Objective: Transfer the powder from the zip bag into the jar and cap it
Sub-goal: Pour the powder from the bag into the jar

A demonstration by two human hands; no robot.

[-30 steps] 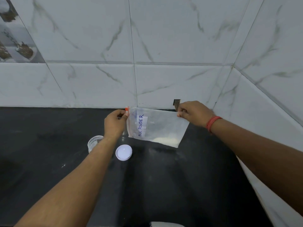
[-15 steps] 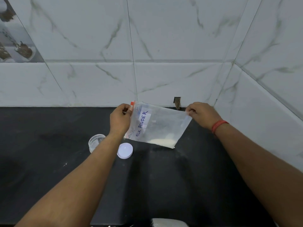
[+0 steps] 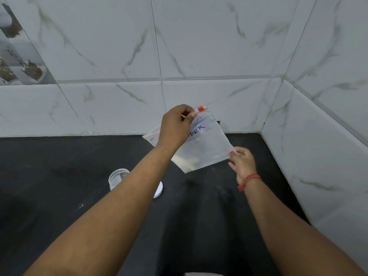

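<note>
Centre frame, above the black worktop (image 3: pixel 59 196): the left hand (image 3: pixel 175 128) pinches the clear plastic zip bag (image 3: pixel 207 148) by its orange-slider top, while the right hand (image 3: pixel 242 163) grips a lower corner — likely tilting white powder (image 3: pixel 186 161) towards the open clear jar (image 3: pixel 117 178) at lower left.

Black countertop (image 3: pixel 59 196) w/ faint white smudges; white marble-look wall tiles (image 3: pixel 199 46) rise behind it & along its right side; patterned decorative tile (image 3: pixel 18 62) sits above countertop's far-left end
</note>
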